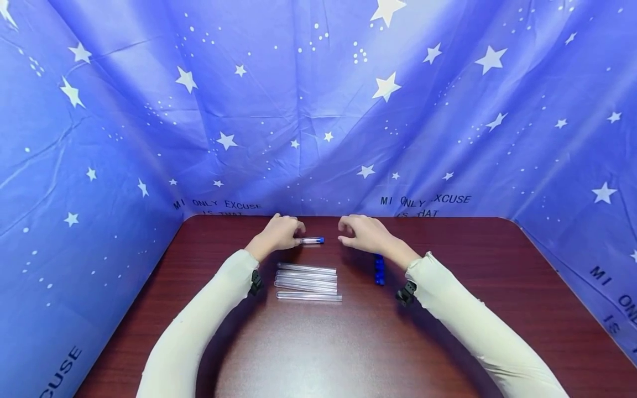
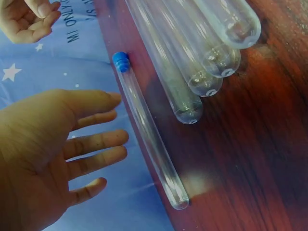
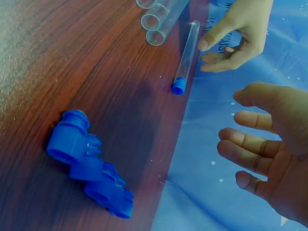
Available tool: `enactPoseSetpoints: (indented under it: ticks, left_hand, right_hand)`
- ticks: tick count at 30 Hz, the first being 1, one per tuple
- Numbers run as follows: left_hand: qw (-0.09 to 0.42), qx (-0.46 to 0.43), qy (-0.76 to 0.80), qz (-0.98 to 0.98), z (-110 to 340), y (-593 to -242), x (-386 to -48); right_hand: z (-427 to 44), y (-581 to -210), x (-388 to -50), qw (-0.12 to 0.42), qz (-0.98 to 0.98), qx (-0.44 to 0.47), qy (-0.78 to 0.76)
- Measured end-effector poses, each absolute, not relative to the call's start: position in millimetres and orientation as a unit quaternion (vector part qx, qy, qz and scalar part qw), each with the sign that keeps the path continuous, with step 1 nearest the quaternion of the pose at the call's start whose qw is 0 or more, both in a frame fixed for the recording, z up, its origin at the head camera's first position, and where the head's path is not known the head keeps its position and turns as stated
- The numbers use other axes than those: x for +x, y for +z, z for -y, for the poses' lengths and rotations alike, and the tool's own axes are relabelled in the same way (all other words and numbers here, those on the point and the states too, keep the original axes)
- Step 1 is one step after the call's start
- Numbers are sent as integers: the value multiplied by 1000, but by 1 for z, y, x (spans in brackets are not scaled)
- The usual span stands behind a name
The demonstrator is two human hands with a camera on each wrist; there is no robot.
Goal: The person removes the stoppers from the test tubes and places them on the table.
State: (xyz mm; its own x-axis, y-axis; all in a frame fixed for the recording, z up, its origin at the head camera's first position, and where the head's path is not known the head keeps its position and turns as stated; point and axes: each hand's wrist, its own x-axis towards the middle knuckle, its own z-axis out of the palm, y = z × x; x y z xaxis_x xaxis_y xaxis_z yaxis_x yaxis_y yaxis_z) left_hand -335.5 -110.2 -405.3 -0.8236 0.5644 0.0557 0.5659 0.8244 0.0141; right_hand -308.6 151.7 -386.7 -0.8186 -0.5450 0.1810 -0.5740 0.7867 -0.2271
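Note:
A clear test tube (image 1: 311, 240) with a blue cap (image 2: 122, 61) lies near the far edge of the table. My left hand (image 1: 281, 232) is beside it, fingers spread and loosely bent, holding nothing; whether a fingertip touches the tube I cannot tell. Across from it, my right hand (image 1: 367, 234) hovers with relaxed fingers and nothing in them. Several uncapped clear test tubes (image 1: 306, 282) lie side by side nearer to me. Below the right wrist, several loose blue caps (image 3: 91, 166) stand in a row on the table.
The dark red wooden table (image 1: 308, 348) ends at a blue curtain (image 1: 308, 110) with white stars, which hangs behind it and along both sides. Black wrist cameras sit at both cuffs of the pale sleeves (image 1: 194, 326).

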Motion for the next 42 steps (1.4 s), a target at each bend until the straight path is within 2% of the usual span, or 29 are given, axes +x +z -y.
enactPoseSetpoints:
  ticks: [10,15,27,32,42]
  left_hand:
    - [-14,-285,-12,958,108,-417,-342]
    - [-13,-283,-16,959,107,-423,-342]
    - [10,-291,-16,957,105,-424,-340]
    - [16,-297,-11,955,105,-424,-339]
    - [83,-340,-10,937,101,-411,-329]
  right_hand:
    - [-146,-397,-311,49,943,299,141]
    - [-144,-402,-310,57,939,307,142]
    - [-142,-408,-308,84,929,332,142]
    - [-140,-406,-309,72,933,326,134]
    - [-138,-405,-311,81,934,326,119]
